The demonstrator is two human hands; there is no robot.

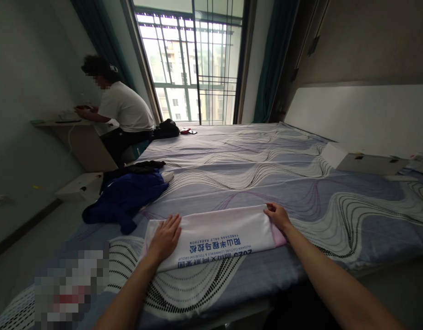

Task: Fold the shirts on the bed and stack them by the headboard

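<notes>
A white T-shirt (218, 229) with blue printing and pink showing at its right end lies on the bed, folded into a long flat strip. My left hand (166, 236) rests flat on the strip's left part, fingers stretched out. At the far right corner, my right hand (277, 215) is closed, pinching the fabric edge between thumb and fingers. The printed lettering appears upside down from here, and its lowest line is partly cut off by the fold.
The patterned bedsheet (232, 169) spreads beneath. Dark blue clothing (129, 195) is heaped at the left edge. A white box (365, 160) stands at the right, another box (79, 185) on the left. Farther back, a person in a white top (125, 107) sits by a small desk (77, 133).
</notes>
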